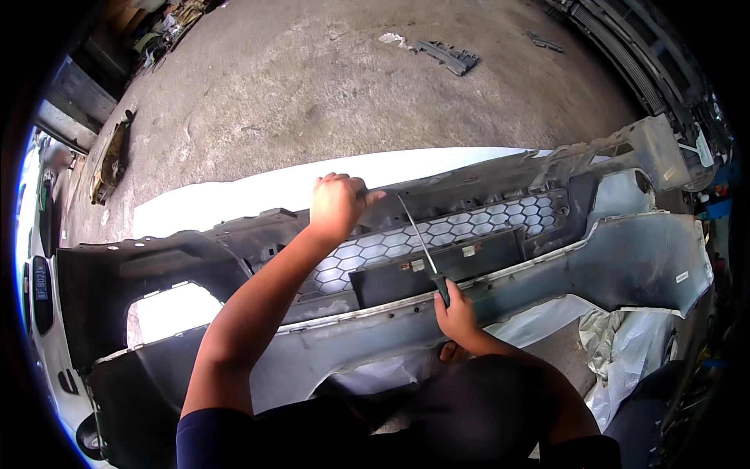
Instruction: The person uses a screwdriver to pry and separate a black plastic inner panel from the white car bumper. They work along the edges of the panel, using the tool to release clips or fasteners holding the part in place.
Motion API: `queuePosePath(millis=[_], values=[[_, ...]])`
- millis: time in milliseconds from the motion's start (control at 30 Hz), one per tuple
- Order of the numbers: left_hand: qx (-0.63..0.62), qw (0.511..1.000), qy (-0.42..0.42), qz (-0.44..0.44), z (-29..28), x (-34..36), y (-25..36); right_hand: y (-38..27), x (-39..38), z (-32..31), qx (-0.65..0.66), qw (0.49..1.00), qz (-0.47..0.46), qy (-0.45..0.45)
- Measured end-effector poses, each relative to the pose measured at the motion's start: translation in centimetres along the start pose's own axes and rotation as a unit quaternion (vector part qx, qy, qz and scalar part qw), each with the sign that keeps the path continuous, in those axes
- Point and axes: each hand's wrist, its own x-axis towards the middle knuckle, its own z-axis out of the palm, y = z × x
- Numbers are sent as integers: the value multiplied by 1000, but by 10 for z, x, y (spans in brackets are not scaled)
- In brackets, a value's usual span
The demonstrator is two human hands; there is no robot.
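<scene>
Small white rectangular label (682,277) on bumper's right end; blue plate (41,291) far left.

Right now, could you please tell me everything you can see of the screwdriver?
The screwdriver has a long thin metal shaft and a dark handle. The right hand grips the handle, low on the grey car bumper. The shaft slants up and left across the honeycomb grille, its tip near the bumper's upper edge, close to the left hand. What the tip touches is unclear.

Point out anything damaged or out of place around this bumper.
The bumper lies inner side up on the concrete floor, off any car. Loose dark plastic pieces lie scattered beyond it, apart from the bumper.
</scene>
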Motion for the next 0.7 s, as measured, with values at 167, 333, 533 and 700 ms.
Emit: queuePosePath(millis=[167, 333, 533, 700], values=[[10, 999, -30, -17, 3, 6, -1, -20, 1, -21, -24, 998, 43, -33], [15, 998, -37, -57, -4, 13, -10, -112, 73, -114, -22, 986, 44, -160], [7, 1000, 1, -18, 15, 26, -21, -175, 200, -194, -111, 925, 114, -346], [1, 999, -19, -46, 7, 23, -23, -236, 196, -225, -299, 903, -111, -287]])
